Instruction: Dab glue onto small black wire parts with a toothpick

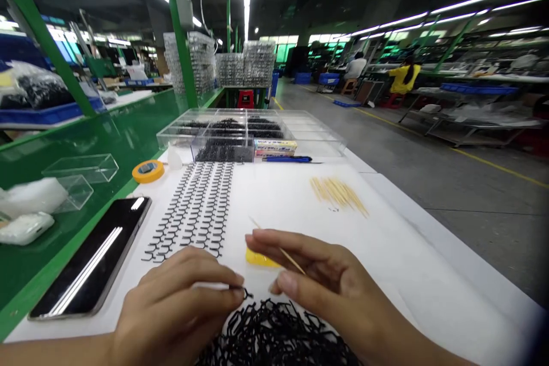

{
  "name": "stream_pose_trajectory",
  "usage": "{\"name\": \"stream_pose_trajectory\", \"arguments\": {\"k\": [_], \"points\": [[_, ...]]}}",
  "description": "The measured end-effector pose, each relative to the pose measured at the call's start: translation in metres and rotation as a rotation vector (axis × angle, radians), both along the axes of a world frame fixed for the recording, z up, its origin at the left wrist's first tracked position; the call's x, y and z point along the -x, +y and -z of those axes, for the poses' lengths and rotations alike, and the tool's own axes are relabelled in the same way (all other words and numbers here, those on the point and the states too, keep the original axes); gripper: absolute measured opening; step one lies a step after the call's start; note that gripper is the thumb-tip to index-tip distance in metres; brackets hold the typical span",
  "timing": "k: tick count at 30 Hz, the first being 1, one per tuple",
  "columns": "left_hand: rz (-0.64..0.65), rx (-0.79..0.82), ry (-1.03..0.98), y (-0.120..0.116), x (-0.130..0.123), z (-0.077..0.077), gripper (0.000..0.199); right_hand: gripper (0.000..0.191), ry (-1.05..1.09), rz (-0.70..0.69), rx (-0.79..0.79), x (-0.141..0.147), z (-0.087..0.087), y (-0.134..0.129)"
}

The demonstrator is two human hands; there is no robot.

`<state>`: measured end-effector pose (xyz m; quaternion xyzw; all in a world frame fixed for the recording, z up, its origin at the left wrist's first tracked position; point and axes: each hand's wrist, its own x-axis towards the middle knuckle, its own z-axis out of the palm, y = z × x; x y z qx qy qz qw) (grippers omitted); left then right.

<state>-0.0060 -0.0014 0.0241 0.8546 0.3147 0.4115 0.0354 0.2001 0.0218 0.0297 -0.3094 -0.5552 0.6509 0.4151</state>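
My left hand (182, 294) pinches a small black Y-shaped piece (247, 293) between thumb and fingertips, low over the white work surface. My right hand (319, 286) holds a wooden toothpick (293, 261) across its fingers, thumb and fingertips apart, the tip pointing up and left. Below both hands lies a tangled heap of black Y-shaped pieces (274, 334), partly hidden by them. Behind my right fingers sits a yellow item (257, 258), mostly covered, its kind unclear. Rows of the same black pieces (197, 206) stand in order beyond my left hand.
Loose toothpicks (338, 191) lie at the right. A phone (92, 257) and an orange tape roll (148, 171) are on the left. Behind stand a clear compartment tray (309, 121) with black pieces, small boxes (275, 147) and a blue pen (285, 159). Two people sit far right.
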Motion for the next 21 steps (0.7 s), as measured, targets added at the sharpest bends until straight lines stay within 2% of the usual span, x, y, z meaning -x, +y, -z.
{"name": "stream_pose_trajectory", "arguments": {"k": [2, 4, 6, 9, 12, 16, 21], "points": [[-0.115, 0.042, -0.036, 0.024, 0.0, -0.008, 0.006, 0.024, -0.084, 0.166, -0.101, -0.005, 0.002, 0.009], [-0.195, 0.055, -0.029, 0.054, -0.001, -0.012, 0.007, 0.024, -0.089, 0.262, -0.161, -0.009, 0.003, 0.016], [-0.239, 0.077, 0.004, 0.089, -0.002, -0.015, 0.011, 0.024, -0.069, 0.304, -0.189, -0.011, 0.004, 0.02], [-0.286, 0.203, 0.094, 0.143, -0.008, -0.014, 0.02, 0.025, -0.055, 0.312, -0.204, -0.011, 0.006, 0.022], [-0.301, 0.305, 0.177, 0.182, -0.017, -0.008, 0.024, 0.025, -0.034, 0.315, -0.221, -0.011, 0.007, 0.023], [-0.329, 0.365, 0.267, 0.206, -0.027, 0.005, 0.025, 0.026, 0.005, 0.339, -0.237, -0.012, 0.008, 0.026], [-0.343, 0.383, 0.345, 0.209, -0.03, 0.012, 0.027, 0.027, 0.048, 0.377, -0.25, -0.01, 0.011, 0.029]]}}
